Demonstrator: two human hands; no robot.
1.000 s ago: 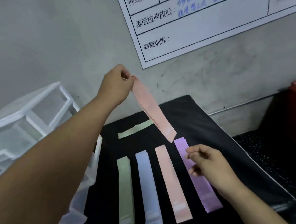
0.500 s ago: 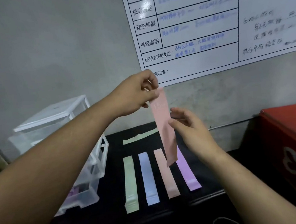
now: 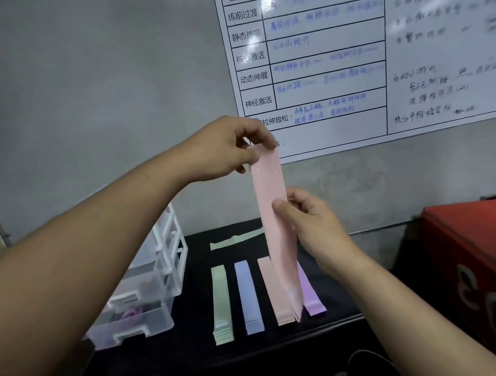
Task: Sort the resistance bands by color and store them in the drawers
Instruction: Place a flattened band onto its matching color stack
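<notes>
A pink resistance band [image 3: 276,234] hangs straight down in front of me. My left hand [image 3: 224,150] pinches its top end, and my right hand [image 3: 311,221] pinches it at mid-length. Below, on the black table [image 3: 197,355], lie a green stack [image 3: 221,304], a blue band [image 3: 249,298], a pink band [image 3: 271,289] and a purple band [image 3: 312,297], side by side. Another green band [image 3: 237,239] lies crosswise behind them. A clear plastic drawer unit [image 3: 147,293] stands at the table's left, its bottom drawer pulled out with something purple inside.
A red box [image 3: 486,257] stands to the right of the table. A whiteboard chart [image 3: 348,48] hangs on the grey wall behind. A black cable [image 3: 365,356] lies near the table's front edge.
My left hand has lifted the pink band higher. My right hand rose from above the purple band and took hold of the hanging pink band at its middle. The camera tilted upward.
</notes>
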